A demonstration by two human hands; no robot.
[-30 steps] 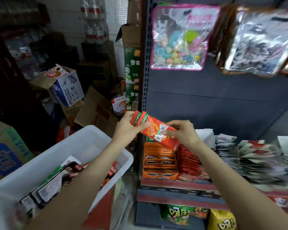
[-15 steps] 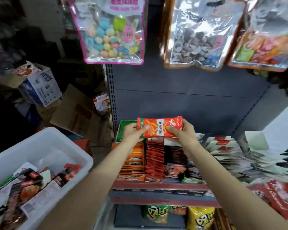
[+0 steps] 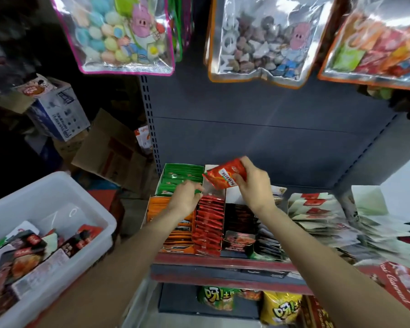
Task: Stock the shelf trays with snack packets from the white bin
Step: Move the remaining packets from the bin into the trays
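My right hand [image 3: 252,185] grips a red snack packet [image 3: 223,177], tilted, above the back end of the red packet tray [image 3: 210,223] on the shelf. My left hand [image 3: 186,200] is off the packet, with curled fingers at the back of that tray, beside the green packet tray [image 3: 181,177]. Whether those fingers hold anything is hidden. An orange packet tray [image 3: 162,209] lies under my left wrist. A dark packet tray [image 3: 239,220] stands to the right of the red one. The white bin [image 3: 57,185] at lower left holds several dark and red packets.
Large clear candy bags [image 3: 119,31] hang overhead on the shelf's back panel. Fanned white packets [image 3: 317,209] fill the shelf to the right. Chip bags [image 3: 279,308] sit on the lower shelf. Cardboard boxes [image 3: 57,110] are stacked on the floor at left.
My left hand let go of the red packet and dropped to the trays. My right hand tilted the packet and lowered it toward the red tray. The view shifted slightly right.
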